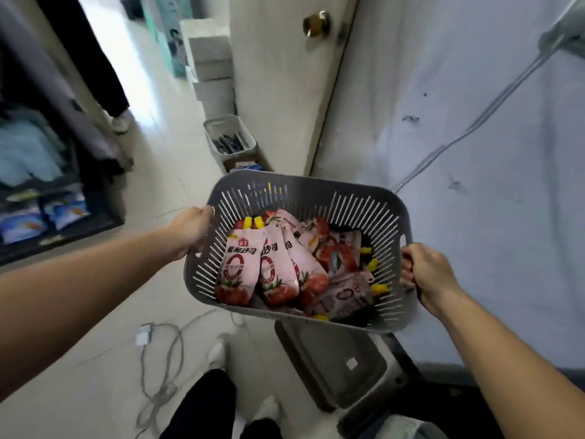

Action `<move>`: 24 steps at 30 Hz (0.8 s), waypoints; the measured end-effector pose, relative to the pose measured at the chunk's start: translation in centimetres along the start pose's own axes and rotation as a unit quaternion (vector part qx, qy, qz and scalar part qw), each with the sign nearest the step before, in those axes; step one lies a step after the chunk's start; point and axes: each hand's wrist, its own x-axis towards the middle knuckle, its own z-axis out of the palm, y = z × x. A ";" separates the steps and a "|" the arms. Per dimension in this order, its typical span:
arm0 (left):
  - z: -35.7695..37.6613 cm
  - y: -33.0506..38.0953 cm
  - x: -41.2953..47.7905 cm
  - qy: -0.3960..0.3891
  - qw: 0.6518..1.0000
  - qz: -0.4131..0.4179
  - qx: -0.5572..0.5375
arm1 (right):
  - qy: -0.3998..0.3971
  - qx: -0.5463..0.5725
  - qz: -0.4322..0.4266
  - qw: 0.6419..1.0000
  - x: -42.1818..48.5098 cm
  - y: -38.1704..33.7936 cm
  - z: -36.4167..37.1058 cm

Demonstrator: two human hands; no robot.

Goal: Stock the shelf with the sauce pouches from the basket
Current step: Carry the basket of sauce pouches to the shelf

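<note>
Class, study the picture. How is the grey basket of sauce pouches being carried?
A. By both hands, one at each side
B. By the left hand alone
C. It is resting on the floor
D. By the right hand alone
A: the left hand grips the basket at its left rim and the right hand grips its right handle, holding it, with the sauce pouches inside, above the floor.

Pink tomato-sauce pouches point(311, 267) fill a grey basket point(285, 188). The front pouch point(239, 264), by the basket's left wall, reads "番茄沙司" above a large "0" in a red ring. Its neighbour point(276, 274) shows "沙司". The small red brand mark is illegible.
</note>
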 end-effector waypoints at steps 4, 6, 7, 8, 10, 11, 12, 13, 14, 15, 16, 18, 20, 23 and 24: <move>-8.5 -3.3 -0.9 0.060 0.994 -0.056 -0.077 | -0.071 -0.006 -0.005 0.997 -0.6 -3.4 9.1; -12.6 -5.0 -1.2 0.089 0.988 -0.074 -0.106 | -0.098 -0.005 -0.005 0.995 -1.1 -4.8 14.1; -15.0 -6.1 -1.5 0.107 0.984 -0.082 -0.118 | -0.114 -0.010 -0.008 0.993 -1.4 -5.4 16.9; -17.2 -7.2 -1.8 0.124 0.980 -0.088 -0.128 | -0.126 -0.019 -0.010 0.992 -1.7 -5.9 19.7; -22.0 -9.6 -2.5 0.157 0.974 -0.092 -0.134 | -0.148 -0.040 -0.011 0.988 -2.4 -6.7 25.5; -23.8 -10.5 -2.8 0.164 0.974 -0.087 -0.126 | -0.154 -0.047 -0.014 0.987 -2.7 -7.0 27.9; -25.9 -11.5 -3.1 0.171 0.975 -0.081 -0.118 | -0.164 -0.057 -0.020 0.985 -3.0 -7.4 30.7; -28.1 -12.6 -3.5 0.179 0.974 -0.079 -0.116 | -0.176 -0.068 -0.024 0.982 -3.3 -7.7 33.6; -30.1 -13.7 -3.7 0.192 0.970 -0.085 -0.123 | -0.188 -0.081 -0.026 0.978 -3.7 -8.1 36.4; -32.1 -14.8 -3.9 0.211 0.963 -0.098 -0.138 | -0.202 -0.093 -0.026 0.975 -4.0 -8.4 39.3; -33.7 -15.7 -4.0 0.230 0.954 -0.114 -0.154 | -0.214 -0.102 -0.024 0.971 -4.3 -8.7 41.6; -37.5 -17.5 -4.3 0.266 0.936 -0.142 -0.181 | -0.246 -0.120 -0.018 0.962 -5.2 -9.3 46.8; -41.0 -19.4 -4.9 0.292 0.925 -0.154 -0.186 | -0.276 -0.134 -0.015 0.952 -6.1 -9.7 51.7; -45.3 -21.9 -6.1 0.331 0.910 -0.170 -0.184 | -0.309 -0.142 -0.019 0.940 -8.2 -10.3 58.0; -46.6 -22.8 -6.5 0.345 0.901 -0.180 -0.189 | -0.321 -0.147 -0.023 0.935 -9.0 -10.5 60.1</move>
